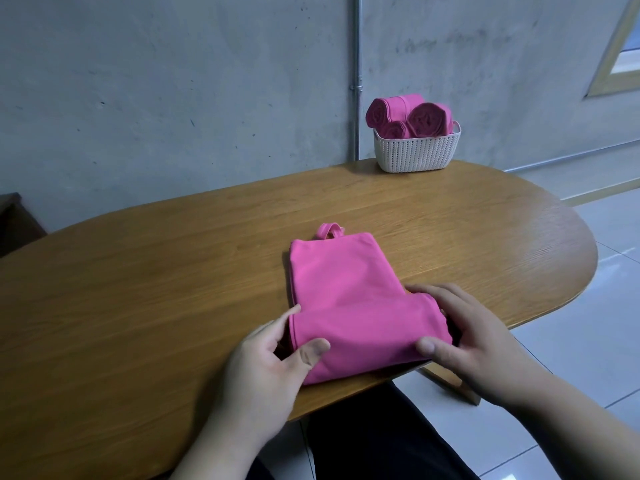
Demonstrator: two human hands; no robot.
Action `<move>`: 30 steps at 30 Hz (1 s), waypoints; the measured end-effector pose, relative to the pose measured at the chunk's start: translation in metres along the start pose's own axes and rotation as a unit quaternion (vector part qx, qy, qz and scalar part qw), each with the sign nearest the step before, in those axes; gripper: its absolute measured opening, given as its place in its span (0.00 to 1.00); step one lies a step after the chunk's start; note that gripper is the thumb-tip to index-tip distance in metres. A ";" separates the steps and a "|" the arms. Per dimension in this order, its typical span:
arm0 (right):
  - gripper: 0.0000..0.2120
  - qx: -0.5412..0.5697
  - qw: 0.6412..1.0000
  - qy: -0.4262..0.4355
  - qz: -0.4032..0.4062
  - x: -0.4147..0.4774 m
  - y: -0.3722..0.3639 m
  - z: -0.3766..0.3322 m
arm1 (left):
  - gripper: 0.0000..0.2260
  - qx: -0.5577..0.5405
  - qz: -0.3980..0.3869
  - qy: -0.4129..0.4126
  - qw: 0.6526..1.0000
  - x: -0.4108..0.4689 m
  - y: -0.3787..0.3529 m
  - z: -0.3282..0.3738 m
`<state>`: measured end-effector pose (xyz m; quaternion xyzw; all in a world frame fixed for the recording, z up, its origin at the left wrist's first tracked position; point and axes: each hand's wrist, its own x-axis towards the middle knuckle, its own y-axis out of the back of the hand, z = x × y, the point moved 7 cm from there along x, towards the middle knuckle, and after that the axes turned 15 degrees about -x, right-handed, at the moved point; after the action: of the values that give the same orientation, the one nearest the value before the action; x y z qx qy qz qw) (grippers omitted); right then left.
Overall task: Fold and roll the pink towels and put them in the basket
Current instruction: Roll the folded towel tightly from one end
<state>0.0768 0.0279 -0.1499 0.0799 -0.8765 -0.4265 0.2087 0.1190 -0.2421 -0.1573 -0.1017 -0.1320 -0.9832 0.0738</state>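
A folded pink towel (349, 292) lies on the wooden table (173, 271) near its front edge, a small loop at its far end. Its near end is rolled up into a thick fold. My left hand (266, 362) grips the left end of that roll, thumb on top and fingers behind it. My right hand (467, 344) grips the right end the same way. At the table's far side stands a white woven basket (417, 152) holding three rolled pink towels (426, 119).
A grey concrete wall with a vertical metal pipe (356, 77) runs behind the table. Pale floor tiles (588, 341) lie to the right. My dark-trousered legs (374, 438) show below the table's front edge. A dark piece of furniture (17, 223) sits at far left.
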 end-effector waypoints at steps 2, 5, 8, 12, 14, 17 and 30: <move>0.39 0.009 1.000 0.000 -0.001 -0.002 0.000 0.000 | 0.40 0.003 0.001 0.003 1.000 0.001 0.000 0.001; 0.35 0.043 0.999 -0.026 0.009 -0.004 -0.001 0.005 | 0.42 0.046 -0.006 -0.033 0.998 0.000 -0.003 0.012; 0.30 0.053 0.998 -0.039 0.009 -0.001 -0.003 0.007 | 0.42 0.050 -0.023 -0.033 0.998 -0.001 -0.005 0.012; 0.28 0.028 0.998 -0.051 0.010 0.004 -0.001 0.005 | 0.42 0.023 -0.010 -0.009 1.000 0.001 0.000 0.001; 0.30 0.007 0.999 -0.033 0.006 0.004 0.000 -0.001 | 0.36 0.012 -0.009 -0.001 1.000 0.001 -0.001 -0.002; 0.37 -0.027 1.000 0.003 -0.006 0.001 -0.002 -0.005 | 0.33 0.007 -0.011 0.006 1.000 0.001 -0.003 -0.003; 0.31 0.008 0.998 -0.054 -0.003 0.005 -0.005 0.005 | 0.42 0.060 -0.001 -0.020 0.998 0.000 0.001 0.006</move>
<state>0.0696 0.0267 -0.1552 0.0611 -0.8897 -0.4236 0.1588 0.1206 -0.2410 -0.1514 -0.1163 -0.1925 -0.9714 0.0765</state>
